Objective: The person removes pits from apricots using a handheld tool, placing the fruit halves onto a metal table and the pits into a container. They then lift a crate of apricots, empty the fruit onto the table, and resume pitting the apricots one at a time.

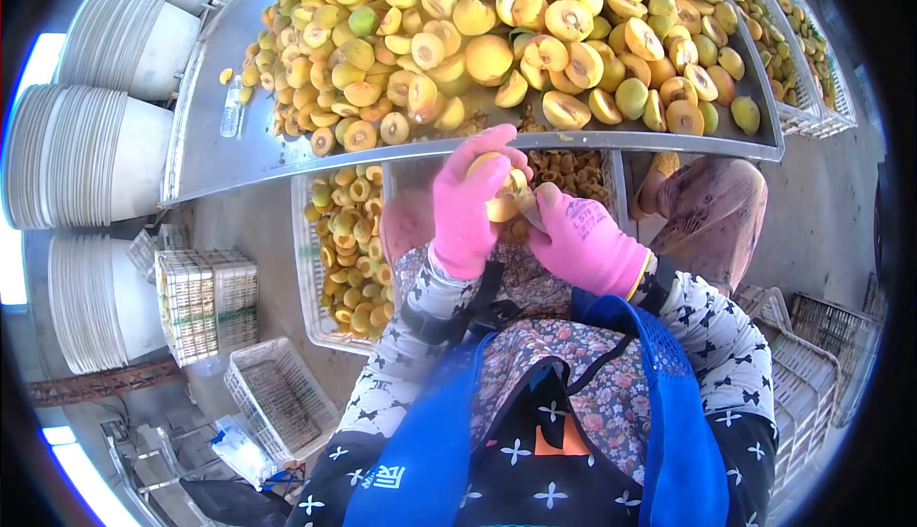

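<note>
My left hand (466, 204), in a pink glove, is closed around a yellow peach half (504, 204) above my lap. In its pink glove, my right hand (587, 245) grips a small metal tool (528, 208) whose end meets the peach half. The tool's handle is hidden in the fist, and its exact shape is hard to make out. Just beyond both hands is the front edge of a metal table (401, 152), heaped with peach halves (487, 59). Below the hands, a container of small brownish pieces (573, 172) shows partly.
A white crate of peach halves (349, 250) stands left of my legs. More filled crates (812, 59) are at the far right. Stacked white tubs (91, 154) line the left side, near an upright crate stack (205, 298) and another crate (282, 398). A plastic bottle (232, 107) lies on the table.
</note>
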Motion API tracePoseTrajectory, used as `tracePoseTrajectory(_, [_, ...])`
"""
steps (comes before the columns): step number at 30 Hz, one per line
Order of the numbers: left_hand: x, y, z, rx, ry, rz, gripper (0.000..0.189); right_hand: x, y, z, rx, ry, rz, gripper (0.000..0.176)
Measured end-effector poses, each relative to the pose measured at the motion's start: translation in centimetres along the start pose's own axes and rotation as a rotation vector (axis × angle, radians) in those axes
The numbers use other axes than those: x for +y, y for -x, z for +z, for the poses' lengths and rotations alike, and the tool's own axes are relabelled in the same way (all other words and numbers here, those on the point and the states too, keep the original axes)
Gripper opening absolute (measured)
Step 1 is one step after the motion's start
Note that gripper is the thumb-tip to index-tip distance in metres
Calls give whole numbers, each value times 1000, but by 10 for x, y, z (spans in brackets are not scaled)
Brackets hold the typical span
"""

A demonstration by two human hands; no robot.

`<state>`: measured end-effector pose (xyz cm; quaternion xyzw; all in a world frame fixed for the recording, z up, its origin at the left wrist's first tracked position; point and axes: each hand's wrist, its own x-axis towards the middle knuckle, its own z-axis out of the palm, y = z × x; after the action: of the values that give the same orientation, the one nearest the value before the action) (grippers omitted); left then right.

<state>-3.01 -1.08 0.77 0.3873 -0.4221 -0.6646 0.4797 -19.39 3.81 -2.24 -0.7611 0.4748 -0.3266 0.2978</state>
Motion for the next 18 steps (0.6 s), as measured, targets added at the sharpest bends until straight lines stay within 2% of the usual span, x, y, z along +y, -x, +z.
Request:
tracePoseTrajectory(2, [0, 1, -1, 27, 20, -42, 43, -4, 1, 3, 23, -114, 5, 27])
tracePoseTrajectory(5, [3, -2, 7, 100, 174, -98, 42, -13, -9, -10, -5, 38, 70, 28])
tracePoseTrajectory(7, [6, -4, 14, 206, 327, -142, 41, -7, -9, -8, 57, 102, 34, 28])
tracePoseTrajectory(10, [-2, -2, 13, 226, 526, -122, 37, 1, -7, 0, 111, 112, 53, 28])
tracePoseTrajectory(14, [-9, 0, 10, 166, 421, -52, 36, 1, -5, 0, 64, 155, 101, 28])
tracePoseTrajectory(18, [-4, 3, 12, 106, 240, -72, 35, 5, -4, -13, -48, 291, 37, 30])
